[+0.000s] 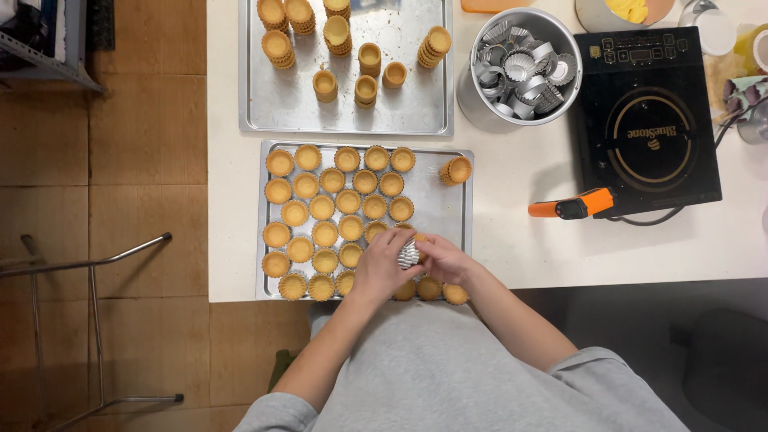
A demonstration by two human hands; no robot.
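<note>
Fluted metal tart mould point(409, 254), lower centre, sits gripped between your left hand point(382, 270) and right hand point(442, 259), probably with a shell inside. Unmoulded tart shells point(323, 210) fill most of the near baking tray point(444, 210); empty moulds point(524, 70) pile in the pot upper right.

Tart shells point(322, 208): golden tan, paler yellow centres, browner fluted rims. Near tray point(445, 210) and far tray point(400, 72): dull silver-grey metal. Mould point(409, 254) between the left hand point(382, 270) and right hand point(444, 260): shiny silver, ribbed pattern. Bowl point(480, 100) of moulds: silver, same ribbing. Cooktop point(648, 112): black, thin gold ring markings. Thermometer gun point(572, 206): orange with black grip. Counter point(520, 240): off-white. Floor point(144, 160): brown tiles, dark grout lines. Shirt point(448, 376): plain light grey.
</note>
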